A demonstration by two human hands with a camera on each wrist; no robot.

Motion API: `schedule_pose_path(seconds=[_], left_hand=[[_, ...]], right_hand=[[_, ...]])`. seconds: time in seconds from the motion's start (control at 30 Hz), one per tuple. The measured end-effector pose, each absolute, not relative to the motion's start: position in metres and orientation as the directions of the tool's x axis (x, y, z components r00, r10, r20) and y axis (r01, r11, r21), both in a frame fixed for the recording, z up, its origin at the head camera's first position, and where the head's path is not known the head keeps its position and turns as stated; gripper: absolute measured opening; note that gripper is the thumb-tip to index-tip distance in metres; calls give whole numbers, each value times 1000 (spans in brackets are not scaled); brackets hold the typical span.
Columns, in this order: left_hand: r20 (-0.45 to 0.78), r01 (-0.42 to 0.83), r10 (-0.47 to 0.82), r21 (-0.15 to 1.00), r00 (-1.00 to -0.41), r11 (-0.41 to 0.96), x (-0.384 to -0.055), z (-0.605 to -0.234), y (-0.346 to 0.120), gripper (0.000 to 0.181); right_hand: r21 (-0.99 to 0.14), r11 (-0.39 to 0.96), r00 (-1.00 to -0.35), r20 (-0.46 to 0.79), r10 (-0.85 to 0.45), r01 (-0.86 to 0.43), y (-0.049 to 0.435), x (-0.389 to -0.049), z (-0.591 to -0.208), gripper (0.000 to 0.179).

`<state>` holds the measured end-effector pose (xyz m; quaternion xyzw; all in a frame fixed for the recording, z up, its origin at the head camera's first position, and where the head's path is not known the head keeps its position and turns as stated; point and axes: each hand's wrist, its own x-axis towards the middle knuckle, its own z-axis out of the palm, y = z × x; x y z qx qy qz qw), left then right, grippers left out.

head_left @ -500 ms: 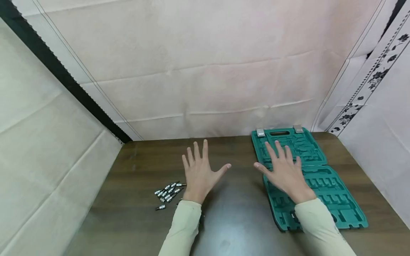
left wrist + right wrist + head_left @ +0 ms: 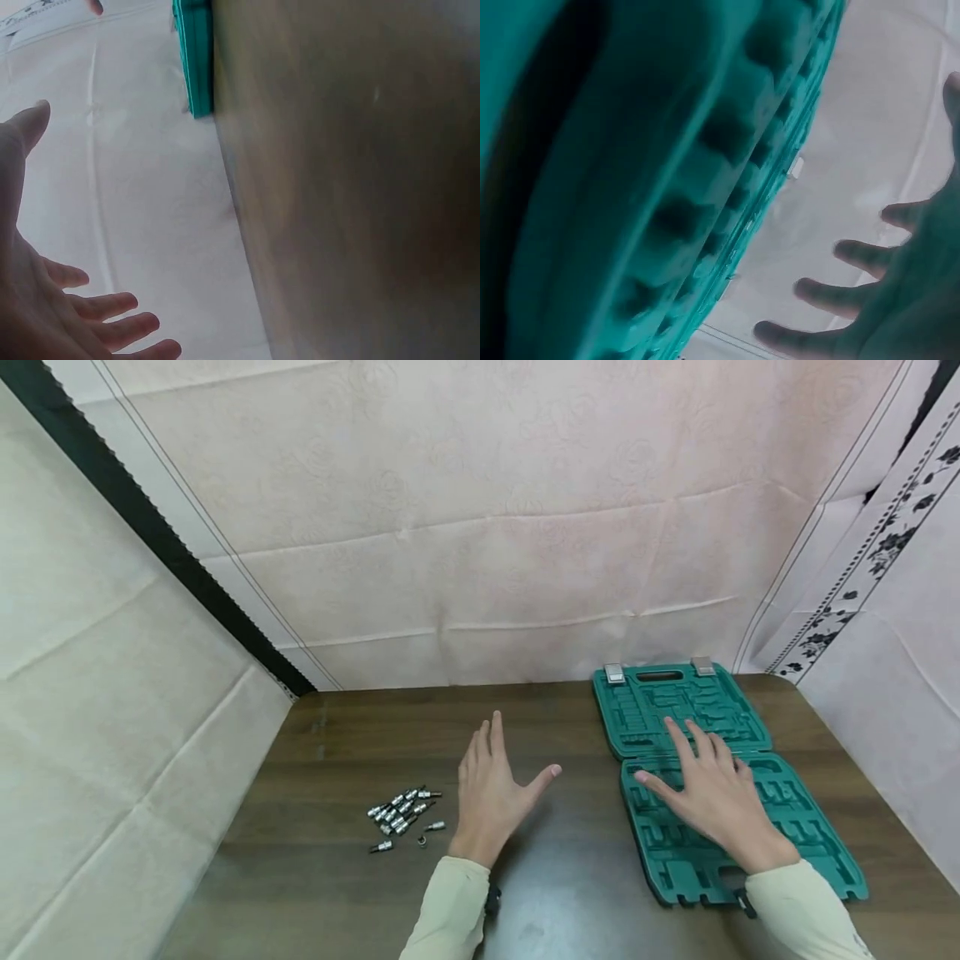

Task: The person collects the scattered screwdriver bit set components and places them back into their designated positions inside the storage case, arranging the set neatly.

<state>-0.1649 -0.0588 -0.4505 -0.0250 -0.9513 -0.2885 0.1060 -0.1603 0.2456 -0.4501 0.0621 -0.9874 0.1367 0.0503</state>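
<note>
My left hand [image 2: 491,797] hovers over the table with fingers extended and thumb spread, holding nothing. To its left lies a small pile of silver metal sockets or bits [image 2: 401,811], with a few loose pieces beside it. In the head view my right hand [image 2: 720,797] is above the open green tool case [image 2: 678,881], its fingers spread and holding nothing. The case's moulded slots show no tools where they are visible; the hand and forearm hide part of it. In the right wrist view the fingers [image 2: 832,296] stand apart from the case.
The brown wooden table [image 2: 315,893] meets a pale cloth backdrop [image 2: 480,568] at its far edge. Cloth also hangs at both sides. Two metal latches sit on the case lid's far edge, one being a silver latch [image 2: 614,674].
Both hands have shifted right and slightly nearer. The left hand has turned more side-on, uncovering small loose pieces beside the pile. The camera view has shifted slightly.
</note>
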Motion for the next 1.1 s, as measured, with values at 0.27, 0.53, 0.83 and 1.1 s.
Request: schedule_pose_path(seconds=[0.27, 0.53, 0.83, 1.1], left_hand=[[133, 70, -21, 644, -991, 762, -147, -460, -38, 114], [145, 115, 19, 690, -989, 714, -132, -474, -24, 84], [56, 85, 64, 729, -996, 679, -111, -484, -4, 77], [-60, 31, 123, 776, -991, 630, -102, -483, 12, 74]], right_hand=[[-239, 966, -994, 73, -86, -101, 278, -149, -455, 110], [-226, 971, -995, 80, -59, -76, 295, -138, -461, 105], [-237, 971, -1000, -21, -2, 3, 325, -125, -473, 110], [-271, 949, -981, -147, 125, 161, 340, -130, -476, 115]])
